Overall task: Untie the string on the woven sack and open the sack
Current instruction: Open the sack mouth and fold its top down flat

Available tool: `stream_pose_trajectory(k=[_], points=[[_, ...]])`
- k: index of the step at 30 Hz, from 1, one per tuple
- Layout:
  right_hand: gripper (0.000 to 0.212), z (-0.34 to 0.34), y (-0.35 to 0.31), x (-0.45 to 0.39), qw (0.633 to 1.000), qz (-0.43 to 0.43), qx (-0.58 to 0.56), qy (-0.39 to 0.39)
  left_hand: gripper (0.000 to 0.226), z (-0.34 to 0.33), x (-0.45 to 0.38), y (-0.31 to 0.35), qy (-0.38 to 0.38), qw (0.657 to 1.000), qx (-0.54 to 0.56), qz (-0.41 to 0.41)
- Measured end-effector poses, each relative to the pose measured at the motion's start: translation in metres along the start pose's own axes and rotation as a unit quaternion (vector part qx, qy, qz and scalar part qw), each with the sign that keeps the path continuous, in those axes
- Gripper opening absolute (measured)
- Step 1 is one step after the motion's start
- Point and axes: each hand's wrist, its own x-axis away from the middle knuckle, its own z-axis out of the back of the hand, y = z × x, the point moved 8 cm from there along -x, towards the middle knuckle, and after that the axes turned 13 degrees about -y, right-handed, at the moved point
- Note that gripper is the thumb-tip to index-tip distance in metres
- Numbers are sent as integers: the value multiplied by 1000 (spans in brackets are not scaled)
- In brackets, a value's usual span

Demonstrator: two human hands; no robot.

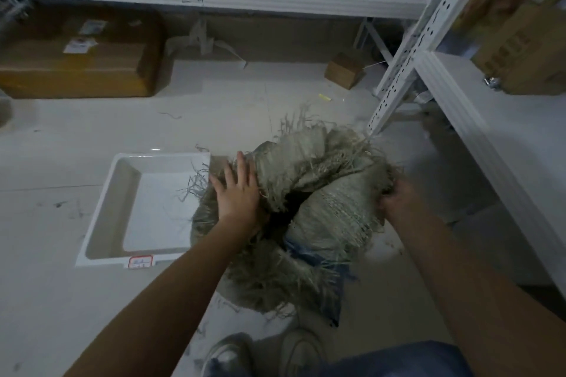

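A grey-green woven sack (pixel 324 168) with badly frayed edges stands on the floor in front of me. Its mouth gapes, showing a dark hollow in the middle. My left hand (pixel 239 193) lies flat on the sack's left rim, fingers spread, with its thumb side at the opening. My right hand (pixel 396 200) is closed around the frayed fabric at the right rim. No string can be made out among the loose fibres.
A white plastic tray (pixel 107 217) with a red-bordered label lies on the floor just left of the sack. White metal shelving (pixel 453 107) runs along the right and across the back. Cardboard boxes (pixel 76 67) sit under the back shelf. My shoes (pixel 263 352) are below the sack.
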Motion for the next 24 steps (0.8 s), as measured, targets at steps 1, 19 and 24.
stream_pose_trajectory(k=[1,19,24], points=[[53,0,0,-1,1000,-4,-24,-1,81,-3,-4,-2,5,1000,14,-5],[107,-37,20,-17,610,-153,776,47,38,11,-10,-14,-93,623,774,53],[124,-2,85,-30,580,-205,788,-15,28,6,-14,-16,-175,585,791,38]])
